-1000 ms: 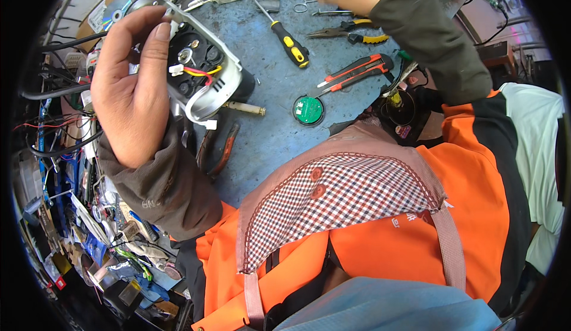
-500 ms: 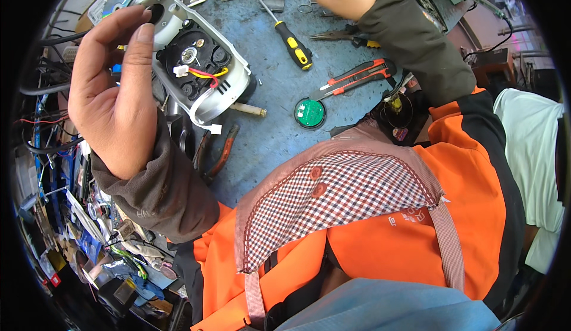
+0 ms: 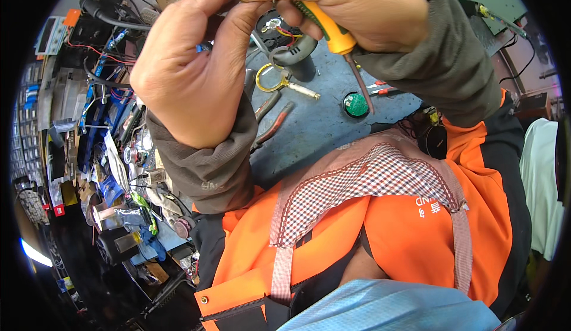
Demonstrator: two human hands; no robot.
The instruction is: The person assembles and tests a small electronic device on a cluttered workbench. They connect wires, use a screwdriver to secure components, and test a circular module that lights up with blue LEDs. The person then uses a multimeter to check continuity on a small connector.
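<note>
In the head view, our right hand (image 3: pixel 375 7) grips a yellow screwdriver (image 3: pixel 337 33), and its thumb meets the left hand's (image 3: pixel 190 78) bunched fingertips; we cannot tell what those pinch. The grey casing (image 3: pixel 297 54) sits just beyond; we judge it stiff, its wires fragile, best held by the rim. White lettering marks our orange jacket (image 3: pixel 398 242).

- Upper centre: I can't tell what the left hand's (image 3: pixel 193 75) fingertips meet.
- Top edge crops the right hand (image 3: pixel 372 10) in my view; its fingers hide part of the yellow screwdriver (image 3: pixel 332 29).
- Grey housing (image 3: pixel 295 52): partly hidden behind both.
- Red-edged tool (image 3: pixel 385 91), right of centre: mostly behind the right sleeve (image 3: pixel 434 63).
- Left-side clutter (image 3: pixel 119 197): pieces too small.
</note>
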